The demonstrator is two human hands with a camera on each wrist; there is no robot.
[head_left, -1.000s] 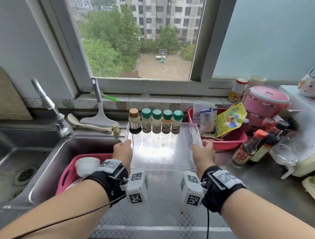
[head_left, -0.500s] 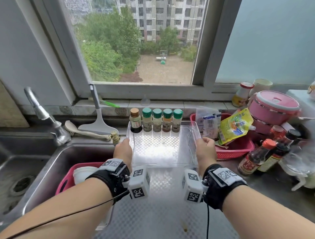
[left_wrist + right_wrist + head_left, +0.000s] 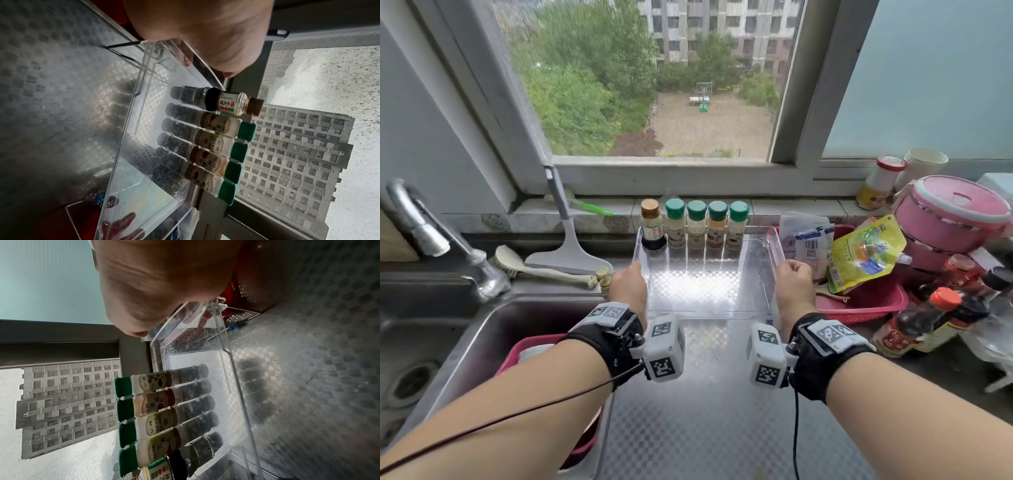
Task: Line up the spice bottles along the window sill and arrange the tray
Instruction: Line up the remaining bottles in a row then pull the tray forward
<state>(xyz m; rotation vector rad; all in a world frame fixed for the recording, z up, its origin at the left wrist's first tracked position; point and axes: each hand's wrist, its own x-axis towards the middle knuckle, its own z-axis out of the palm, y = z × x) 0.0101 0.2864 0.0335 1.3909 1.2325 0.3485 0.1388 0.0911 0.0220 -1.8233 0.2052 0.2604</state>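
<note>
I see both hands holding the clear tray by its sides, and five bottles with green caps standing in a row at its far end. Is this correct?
Not quite. Only four bottles have green caps; the fifth, the leftmost bottle, has a brown cap, as the head view shows. The rest holds: the left hand and right hand hold the clear tray by its sides.

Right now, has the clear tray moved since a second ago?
No, not visibly. The clear tray still has its far edge at the row of spice bottles; only the camera shifted. The left hand and right hand hold its sides.
</note>
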